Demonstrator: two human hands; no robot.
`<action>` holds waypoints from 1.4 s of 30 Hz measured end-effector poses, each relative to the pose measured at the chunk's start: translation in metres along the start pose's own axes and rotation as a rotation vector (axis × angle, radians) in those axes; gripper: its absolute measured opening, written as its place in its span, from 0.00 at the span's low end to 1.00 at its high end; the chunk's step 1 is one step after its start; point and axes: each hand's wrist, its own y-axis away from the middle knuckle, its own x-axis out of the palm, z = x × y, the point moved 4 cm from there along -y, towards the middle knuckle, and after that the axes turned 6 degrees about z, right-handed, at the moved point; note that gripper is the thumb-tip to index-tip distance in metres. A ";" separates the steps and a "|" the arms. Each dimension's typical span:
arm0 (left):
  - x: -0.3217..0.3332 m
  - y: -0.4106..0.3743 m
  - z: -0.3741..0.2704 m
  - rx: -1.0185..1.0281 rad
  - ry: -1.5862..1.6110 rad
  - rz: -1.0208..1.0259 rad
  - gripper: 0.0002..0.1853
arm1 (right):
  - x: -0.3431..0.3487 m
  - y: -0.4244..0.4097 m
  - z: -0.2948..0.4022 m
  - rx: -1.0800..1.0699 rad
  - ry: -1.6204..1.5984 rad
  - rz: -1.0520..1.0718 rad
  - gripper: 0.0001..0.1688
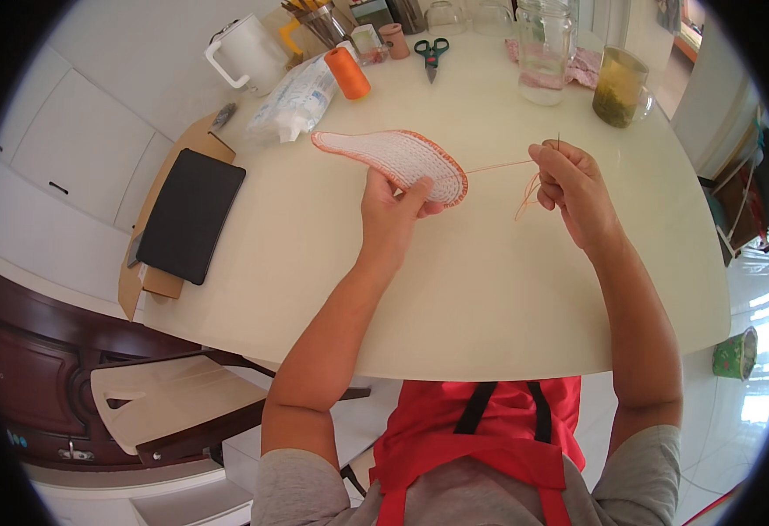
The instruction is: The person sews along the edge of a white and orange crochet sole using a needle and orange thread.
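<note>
My left hand [394,204] holds a white stitched shoe insole [397,152] with orange edging, its thumb on top and fingers beneath. The insole's narrow end points left. From its right part an orange thread [499,167] runs taut to my right hand [571,181], which pinches a thin needle [559,139] pointing up. Loose loops of the thread hang beside the right fingers. Beyond the insole stands an orange thread cone [347,73]. Dark green-handled scissors [431,58] lie farther back, blades towards me.
On the table [489,283], a black tablet case [192,215] leans on a cardboard box [131,289] at left. Behind are a plastic packet [299,98], a white electric kettle [249,56], a glass jar [543,59] and a glass mug [619,89] with greenish contents. A chair [174,401] stands lower left.
</note>
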 end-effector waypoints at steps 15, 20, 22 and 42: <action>0.001 0.001 0.001 -0.024 0.046 -0.057 0.14 | -0.016 -0.007 0.000 -0.322 0.682 -0.339 0.09; 0.008 0.005 0.000 -0.029 0.076 -0.031 0.15 | 0.031 0.012 0.011 -0.637 0.909 -0.177 0.04; 0.010 0.008 -0.003 -0.029 0.059 -0.031 0.15 | 0.037 0.016 0.010 -0.712 0.991 -0.172 0.05; 0.018 0.014 -0.011 0.071 -0.111 0.020 0.13 | 0.046 0.022 0.015 -0.908 1.170 -0.186 0.05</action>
